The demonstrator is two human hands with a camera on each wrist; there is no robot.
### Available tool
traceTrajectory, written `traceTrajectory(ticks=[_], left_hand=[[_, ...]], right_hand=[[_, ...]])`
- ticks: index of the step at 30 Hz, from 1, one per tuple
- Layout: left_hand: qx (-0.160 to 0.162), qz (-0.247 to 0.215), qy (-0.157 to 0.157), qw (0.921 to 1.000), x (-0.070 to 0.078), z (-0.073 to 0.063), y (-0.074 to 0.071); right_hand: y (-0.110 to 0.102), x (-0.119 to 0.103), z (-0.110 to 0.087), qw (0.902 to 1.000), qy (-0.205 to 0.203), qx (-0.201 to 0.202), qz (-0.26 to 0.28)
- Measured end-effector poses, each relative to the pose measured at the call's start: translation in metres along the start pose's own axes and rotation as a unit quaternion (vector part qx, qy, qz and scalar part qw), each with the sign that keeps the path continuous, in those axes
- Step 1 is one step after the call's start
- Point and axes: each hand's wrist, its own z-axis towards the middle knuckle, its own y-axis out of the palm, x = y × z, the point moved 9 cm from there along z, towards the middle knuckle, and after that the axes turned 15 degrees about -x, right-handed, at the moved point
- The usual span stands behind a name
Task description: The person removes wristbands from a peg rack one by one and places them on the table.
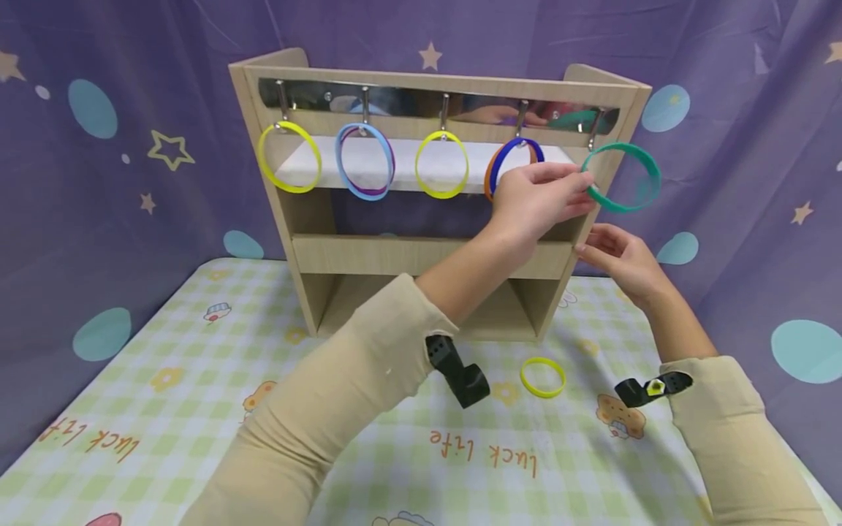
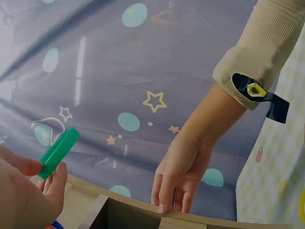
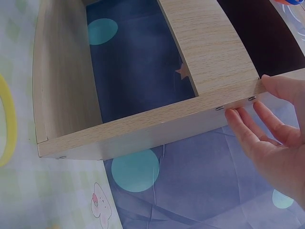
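My left hand [image 1: 536, 201] pinches a green silicone wristband [image 1: 634, 208] between thumb and fingers, in front of the rightmost hook [image 1: 595, 130]. Whether the band touches that hook I cannot tell. In the left wrist view the green wristband [image 2: 59, 153] tilts up from the fingertips. The wooden rack [image 1: 421, 256] stands upright with a row of metal hooks. My right hand [image 1: 625, 263] holds the edge of its right side panel; in the right wrist view the thumb lies on the front edge and the fingertips touch the outer face of the panel [image 3: 190, 121].
Yellow wristbands [image 1: 319, 157] hang from the first and third hooks. A light blue wristband [image 1: 338, 161] and a purple one share the second. On the fourth are a dark blue wristband [image 1: 539, 150] and an orange one. Another yellow wristband [image 1: 524, 380] lies on the checked tablecloth [image 1: 368, 467].
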Motion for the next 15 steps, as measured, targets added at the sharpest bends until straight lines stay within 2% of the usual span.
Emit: traceTrajectory(ticks=[6, 12, 15], left_hand=[[-0.004, -0.014, -0.013, 0.9998, -0.006, -0.001, 0.0], [-0.017, 0.002, -0.07, 0.9974, -0.021, -0.002, -0.005], [-0.031, 0.03, -0.098, 0.9942, -0.03, -0.004, -0.011]], right_hand=[[0.0, 0.001, -0.001, 0.9996, 0.012, 0.004, -0.025], [0.0, -0.001, -0.002, 0.9999, -0.007, 0.006, 0.005], [-0.002, 0.0, -0.001, 0.9991, 0.02, 0.013, -0.036]])
